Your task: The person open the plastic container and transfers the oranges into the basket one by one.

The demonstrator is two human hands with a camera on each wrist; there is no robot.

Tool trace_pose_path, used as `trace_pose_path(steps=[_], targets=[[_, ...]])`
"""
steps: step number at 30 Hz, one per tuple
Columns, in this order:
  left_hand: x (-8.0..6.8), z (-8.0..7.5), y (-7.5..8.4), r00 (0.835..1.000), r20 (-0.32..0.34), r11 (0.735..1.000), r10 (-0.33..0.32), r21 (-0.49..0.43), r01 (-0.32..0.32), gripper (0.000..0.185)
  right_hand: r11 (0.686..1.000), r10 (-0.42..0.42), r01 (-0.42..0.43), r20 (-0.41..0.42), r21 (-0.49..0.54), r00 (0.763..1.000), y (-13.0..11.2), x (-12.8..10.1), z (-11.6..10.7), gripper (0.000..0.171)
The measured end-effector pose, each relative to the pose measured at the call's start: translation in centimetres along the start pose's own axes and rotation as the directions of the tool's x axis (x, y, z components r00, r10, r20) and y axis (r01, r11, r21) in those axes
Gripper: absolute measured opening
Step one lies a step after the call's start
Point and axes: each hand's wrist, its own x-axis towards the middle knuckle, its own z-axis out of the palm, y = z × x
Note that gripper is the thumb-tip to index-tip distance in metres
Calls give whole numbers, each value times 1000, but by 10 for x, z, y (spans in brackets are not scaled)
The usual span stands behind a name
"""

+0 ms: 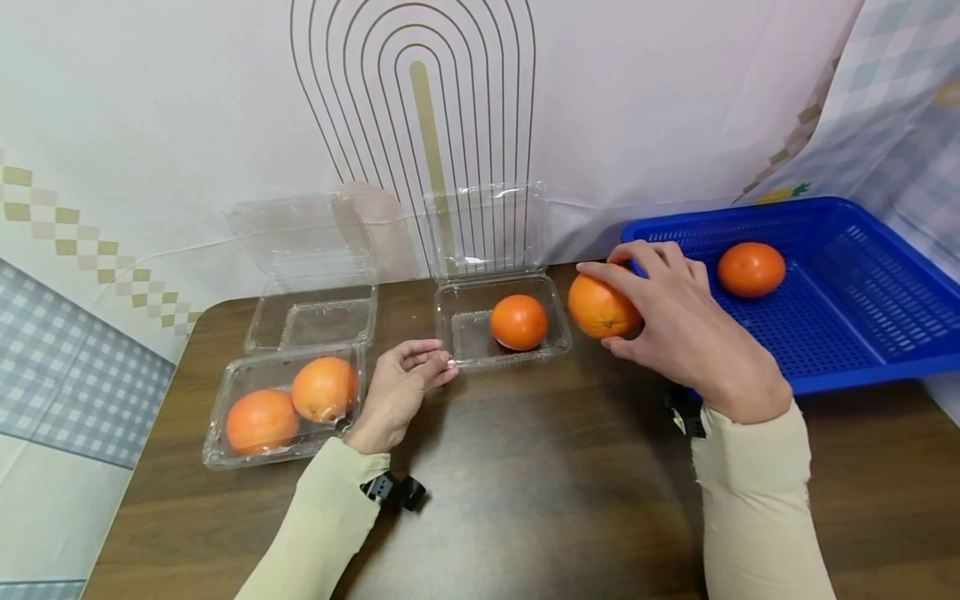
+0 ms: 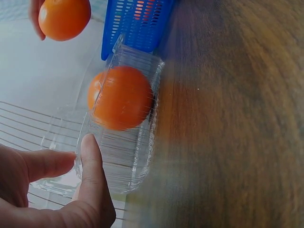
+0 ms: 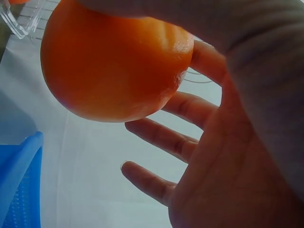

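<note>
My right hand [image 1: 667, 321] grips an orange [image 1: 602, 306] between thumb and fingers, up in the air between the blue basket and the middle clamshell. In the right wrist view the orange [image 3: 114, 61] fills the upper left, with the lower fingers spread below it. My left hand [image 1: 401, 387] pinches the front rim of an open clear plastic clamshell box [image 1: 468, 321]; the left wrist view shows thumb and finger at that rim [image 2: 84, 137]. One orange [image 1: 519, 322] sits in the right part of this box. Its lid [image 1: 487, 225] stands up against the wall covering.
At the right a blue plastic basket [image 1: 832, 333] holds another orange [image 1: 752, 269]. To the left, a clear box with two oranges [image 1: 261, 422] [image 1: 324, 389] stands in front of another open clamshell [image 1: 322, 321] with nothing in it. A patterned cloth [image 1: 637, 100] hangs behind the wooden table [image 1: 525, 500].
</note>
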Motion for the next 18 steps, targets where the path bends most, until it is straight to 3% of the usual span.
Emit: trace_pose_path(steps=[18], targets=[[0,-1,0,1000,10,1000,-10,9,10,33,999,53,-53,5,-7,999,9,-4,-6,78]])
